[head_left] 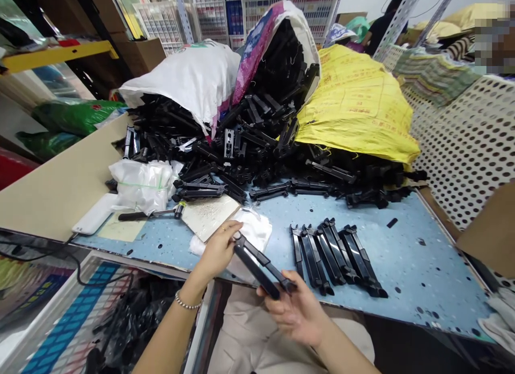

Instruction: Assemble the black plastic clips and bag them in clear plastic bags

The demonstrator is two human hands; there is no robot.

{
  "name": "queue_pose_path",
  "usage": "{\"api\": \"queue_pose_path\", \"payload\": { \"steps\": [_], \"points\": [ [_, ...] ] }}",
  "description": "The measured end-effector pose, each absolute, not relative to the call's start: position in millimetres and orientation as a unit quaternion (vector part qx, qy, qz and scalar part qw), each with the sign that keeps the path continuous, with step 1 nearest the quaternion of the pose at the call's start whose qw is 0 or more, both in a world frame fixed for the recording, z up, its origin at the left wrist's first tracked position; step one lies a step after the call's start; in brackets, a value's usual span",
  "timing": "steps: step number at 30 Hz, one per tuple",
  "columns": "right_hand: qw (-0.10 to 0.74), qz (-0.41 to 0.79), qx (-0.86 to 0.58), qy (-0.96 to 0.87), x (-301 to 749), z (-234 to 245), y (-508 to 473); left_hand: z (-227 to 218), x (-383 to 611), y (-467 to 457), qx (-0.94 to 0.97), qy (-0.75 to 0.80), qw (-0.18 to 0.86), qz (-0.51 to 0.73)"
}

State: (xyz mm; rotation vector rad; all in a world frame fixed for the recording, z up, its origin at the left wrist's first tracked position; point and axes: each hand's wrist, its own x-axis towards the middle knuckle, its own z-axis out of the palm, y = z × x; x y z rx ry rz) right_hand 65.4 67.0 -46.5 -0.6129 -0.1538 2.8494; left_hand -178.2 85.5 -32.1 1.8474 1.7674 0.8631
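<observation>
A long black plastic part is held between both hands over the near edge of the blue table. My left hand, with a ring and a bead bracelet, pinches its far end. My right hand grips its near end from below, fingers curled. Just right of the hands, several similar black parts lie side by side in a row on the table. A big heap of the same black parts spills from sacks at the back.
A white sack, a patterned sack and a yellow sack cover the heap. A screwdriver, white bagged items, a white cloth and a white device lie at left. A perforated white crate stands right.
</observation>
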Motion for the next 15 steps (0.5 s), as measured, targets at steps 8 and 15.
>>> {"api": "queue_pose_path", "payload": {
  "steps": [8, 15],
  "points": [
    [0.154, 0.957, -0.233, -0.073, 38.6, -57.4, 87.0, -3.7, -132.3, 36.3, 0.776, 0.507, 0.262, 0.269],
    [0.191, 0.839, -0.260, -0.438, 51.7, -8.4, 65.3, 28.8, -126.8, -1.2, 0.767, 0.548, 0.202, 0.265]
  ]
}}
